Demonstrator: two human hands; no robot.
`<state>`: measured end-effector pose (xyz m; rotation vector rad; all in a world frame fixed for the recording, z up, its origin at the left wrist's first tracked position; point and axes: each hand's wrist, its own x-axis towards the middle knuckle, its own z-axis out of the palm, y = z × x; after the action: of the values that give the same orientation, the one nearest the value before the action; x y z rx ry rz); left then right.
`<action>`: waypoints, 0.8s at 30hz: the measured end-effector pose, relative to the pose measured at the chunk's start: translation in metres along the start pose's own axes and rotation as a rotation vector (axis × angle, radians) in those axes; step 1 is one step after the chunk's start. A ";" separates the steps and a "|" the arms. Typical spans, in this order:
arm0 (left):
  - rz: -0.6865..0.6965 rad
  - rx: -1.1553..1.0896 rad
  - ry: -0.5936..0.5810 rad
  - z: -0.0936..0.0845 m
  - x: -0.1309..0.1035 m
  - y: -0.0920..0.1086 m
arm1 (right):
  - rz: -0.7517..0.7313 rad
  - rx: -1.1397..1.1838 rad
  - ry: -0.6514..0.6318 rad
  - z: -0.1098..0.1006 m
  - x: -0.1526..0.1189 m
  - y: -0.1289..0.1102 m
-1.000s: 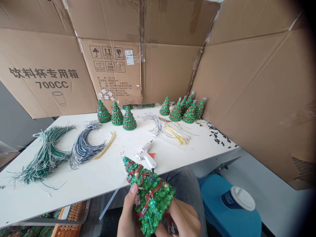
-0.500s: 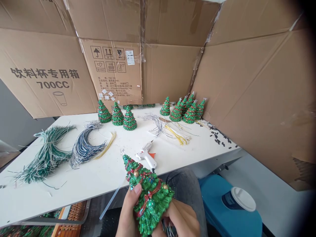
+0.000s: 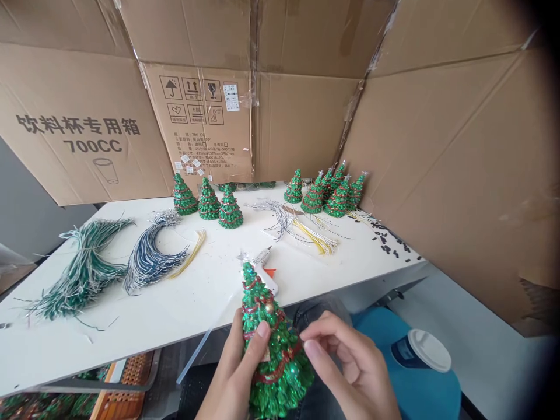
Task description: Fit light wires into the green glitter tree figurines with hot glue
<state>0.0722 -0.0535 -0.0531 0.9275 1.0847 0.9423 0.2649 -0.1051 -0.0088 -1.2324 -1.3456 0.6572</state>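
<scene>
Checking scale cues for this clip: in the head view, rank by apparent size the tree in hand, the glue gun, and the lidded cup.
1. Tree in hand, largest, though nearest the camera.
2. Lidded cup.
3. Glue gun, partly hidden behind the tree, so its rank against the cup is unsure.
</scene>
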 end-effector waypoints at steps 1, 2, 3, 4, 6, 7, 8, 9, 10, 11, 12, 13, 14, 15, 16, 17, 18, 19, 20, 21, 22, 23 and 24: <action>-0.024 0.056 0.024 0.002 -0.003 -0.001 | -0.005 -0.004 -0.032 -0.001 0.002 0.000; -0.046 0.114 0.048 0.004 -0.006 -0.003 | -0.013 -0.017 -0.062 -0.001 0.002 0.001; -0.069 0.172 0.072 0.006 -0.008 -0.004 | -0.024 -0.037 -0.087 -0.001 0.003 0.002; -0.078 0.220 0.075 0.008 -0.010 -0.005 | -0.039 -0.061 -0.104 0.000 0.002 0.004; -0.065 0.299 0.063 0.010 -0.012 -0.007 | -0.084 -0.113 -0.117 0.000 0.001 0.006; -0.048 0.332 0.060 0.011 -0.013 -0.007 | -0.109 -0.136 -0.113 0.001 0.001 0.006; -0.026 0.363 0.060 0.011 -0.013 -0.007 | -0.136 -0.156 -0.109 0.001 0.001 0.006; -0.004 0.390 0.062 0.011 -0.013 -0.006 | -0.158 -0.175 -0.106 0.001 0.001 0.006; 0.018 0.417 0.066 0.011 -0.013 -0.005 | -0.177 -0.190 -0.105 0.001 0.001 0.005; 0.036 0.444 0.071 0.011 -0.013 -0.004 | -0.196 -0.204 -0.107 0.000 0.002 0.004; 0.050 0.471 0.075 0.010 -0.013 -0.002 | -0.214 -0.214 -0.111 0.000 0.003 0.003; 0.063 0.499 0.074 0.009 -0.013 -0.001 | -0.224 -0.225 -0.116 -0.001 0.004 0.003; 0.076 0.525 0.072 0.009 -0.013 0.000 | -0.236 -0.237 -0.121 -0.002 0.004 0.002; 0.089 0.549 0.071 0.008 -0.013 0.002 | -0.247 -0.250 -0.121 -0.003 0.004 0.003; 0.102 0.569 0.069 0.008 -0.013 0.003 | -0.258 -0.265 -0.124 -0.004 0.004 0.004; 0.113 0.583 0.067 0.007 -0.013 0.004 | -0.268 -0.283 -0.127 -0.004 0.004 0.005; 0.125 0.593 0.066 0.007 -0.013 0.006 | -0.283 -0.303 -0.129 -0.004 0.003 0.007; 0.141 0.599 0.063 0.008 -0.013 0.007 | -0.300 -0.327 -0.131 -0.004 0.002 0.009; 0.163 0.600 0.056 0.008 -0.013 0.009 | -0.320 -0.354 -0.129 -0.003 0.002 0.011; 0.190 0.601 0.044 0.008 -0.012 0.010 | -0.338 -0.387 -0.121 -0.002 0.001 0.012; 0.220 0.604 0.032 0.008 -0.012 0.010 | -0.358 -0.421 -0.111 -0.001 0.000 0.013; 0.251 0.611 0.023 0.009 -0.012 0.011 | -0.383 -0.454 -0.098 0.000 -0.001 0.014; 0.280 0.625 0.019 0.009 -0.011 0.010 | -0.410 -0.487 -0.085 0.001 -0.001 0.014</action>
<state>0.0767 -0.0623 -0.0389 1.6166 1.3175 0.8451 0.2677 -0.1018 -0.0218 -1.2544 -1.8328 0.0895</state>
